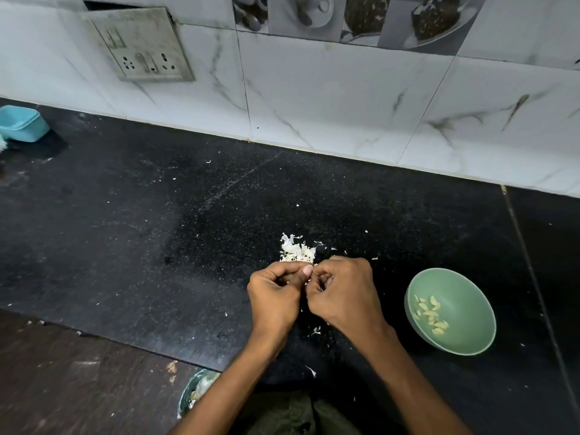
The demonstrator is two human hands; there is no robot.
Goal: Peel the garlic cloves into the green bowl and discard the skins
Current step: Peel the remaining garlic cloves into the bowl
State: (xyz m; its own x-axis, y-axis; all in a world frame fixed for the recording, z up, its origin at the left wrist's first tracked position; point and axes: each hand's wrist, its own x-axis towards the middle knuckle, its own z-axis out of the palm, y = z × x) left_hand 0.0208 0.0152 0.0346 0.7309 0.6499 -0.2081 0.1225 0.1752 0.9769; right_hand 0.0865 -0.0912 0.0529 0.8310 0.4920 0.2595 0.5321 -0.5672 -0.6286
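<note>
the black stone counter [157, 233] took up most of the room's working space, and it seemed the person had kept the whole job near its front edge, where both arms could reach without stretching. below that edge, at about seven o'clock from the hands, a bin [193, 391] lined with a bag stood on the floor, likely put there so the skins could be swept straight down into it. the green bowl [470, 337] sat at four o'clock from the hands, close beside the right forearm, probably so a cleaned clove needed only a short drop; a small scatter of peeled cloves [429, 313] already lay on its floor. at twelve o'clock, just past the knuckles, the heap of skins [296, 251] had been left on the counter, not yet discarded, with stray flakes around it. the left hand [276, 293] and the right hand [343, 290] were held together over the counter, fingers curled in and thumbs meeting, pinching something between them that i took for a clove being stripped, though the clove itself was hidden by the fingers.
</note>
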